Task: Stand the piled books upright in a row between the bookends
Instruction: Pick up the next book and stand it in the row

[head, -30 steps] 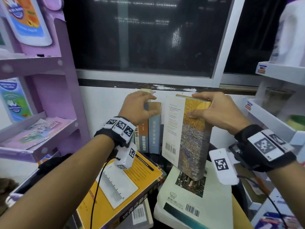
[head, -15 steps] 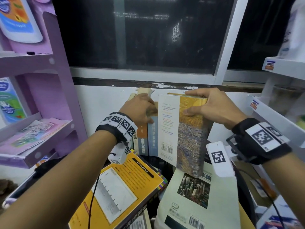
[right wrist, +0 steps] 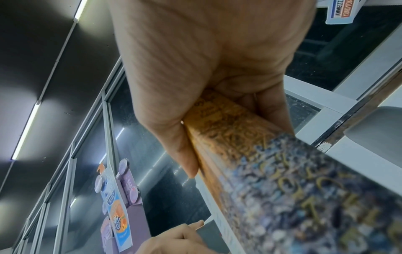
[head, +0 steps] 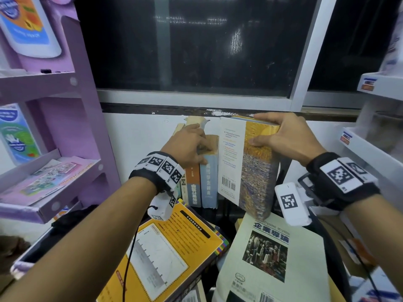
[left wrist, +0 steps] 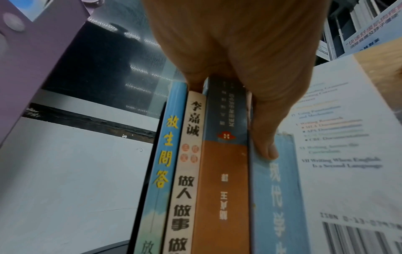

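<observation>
My right hand (head: 254, 129) grips the top of a thick book (head: 255, 171) with a yellow and blue painted cover, held nearly upright just right of the row. In the right wrist view my right hand (right wrist: 232, 144) has thumb and fingers clamped either side of its spine (right wrist: 272, 171). My left hand (head: 201, 147) curls over the tops of several upright books (head: 201, 184) against the wall. Its thumb (left wrist: 266, 141) presses on the light-blue spine (left wrist: 276, 197). A dark thin plate (left wrist: 149, 180) stands at the row's left end. The base of the row is hidden.
A yellow book (head: 165, 253) and a pale green book (head: 272, 258) lie flat in front, over other books. A purple shelf unit (head: 72, 131) stands at the left. White shelves (head: 370, 147) close off the right. The window sill (head: 196, 109) runs just above the row.
My right hand has carried the thick book a little up and back toward the wall. My left hand has stayed on top of the row.
</observation>
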Available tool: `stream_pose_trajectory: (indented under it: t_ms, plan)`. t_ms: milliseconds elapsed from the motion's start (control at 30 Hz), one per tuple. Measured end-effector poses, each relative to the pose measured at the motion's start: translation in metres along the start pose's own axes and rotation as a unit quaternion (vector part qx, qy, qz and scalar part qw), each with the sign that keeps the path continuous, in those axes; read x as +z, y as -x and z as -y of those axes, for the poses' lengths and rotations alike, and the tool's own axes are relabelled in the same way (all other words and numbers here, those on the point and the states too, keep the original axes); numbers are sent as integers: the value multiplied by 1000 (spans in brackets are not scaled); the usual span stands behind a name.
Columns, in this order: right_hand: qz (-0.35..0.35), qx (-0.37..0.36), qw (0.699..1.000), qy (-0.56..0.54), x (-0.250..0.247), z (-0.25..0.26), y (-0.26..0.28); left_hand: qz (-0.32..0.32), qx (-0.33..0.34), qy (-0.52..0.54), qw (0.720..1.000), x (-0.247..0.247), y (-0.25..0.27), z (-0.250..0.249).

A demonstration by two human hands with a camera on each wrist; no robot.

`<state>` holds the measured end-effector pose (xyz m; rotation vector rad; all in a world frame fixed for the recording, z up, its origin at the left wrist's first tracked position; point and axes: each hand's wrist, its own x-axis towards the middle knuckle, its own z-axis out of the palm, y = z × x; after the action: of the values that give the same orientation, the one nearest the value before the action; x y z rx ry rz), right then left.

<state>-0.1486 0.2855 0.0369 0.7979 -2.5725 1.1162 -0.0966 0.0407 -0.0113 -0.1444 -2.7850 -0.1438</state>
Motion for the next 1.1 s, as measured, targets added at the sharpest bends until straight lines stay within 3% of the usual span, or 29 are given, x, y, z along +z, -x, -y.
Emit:
stream_pose_trajectory:
  t_ms: [400,600,1100]
  plan:
    - [-46,27,998,30,32,16,-15,-71,-36,64,995,2,0,13]
    - [-76,41,994,65,56,20,-18,-82,-116,153,978,12,0,28]
    - [-91,29,982,162,96,18,-11,-92,-107,138,980,18,-2,25]
